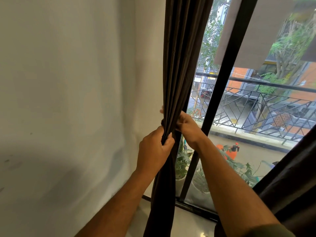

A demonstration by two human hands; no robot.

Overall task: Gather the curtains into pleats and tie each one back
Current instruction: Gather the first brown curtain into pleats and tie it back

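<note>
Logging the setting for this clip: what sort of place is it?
Probably a room in an upper-floor home or flat. A dark floor-length curtain, held by the left hand and right hand, hangs beside a plain wall; the window overlooks a balcony railing and potted plants.

Both your forearms reach up and forward from the bottom of the view, converging toward the middle, the left bare and the right showing an olive sleeve edge at the lower corner. Your left hand (154, 149) is seen from the back, wrist straight, fingers curled round the gathered curtain (176, 65), thumb pressed across the fabric at its front. Your right hand (187, 126) sits slightly higher and just beside the left, wrist bent inward, fingers wrapped round the far side of the same bundle with fingertips (161, 110) emerging at its left edge.
</note>
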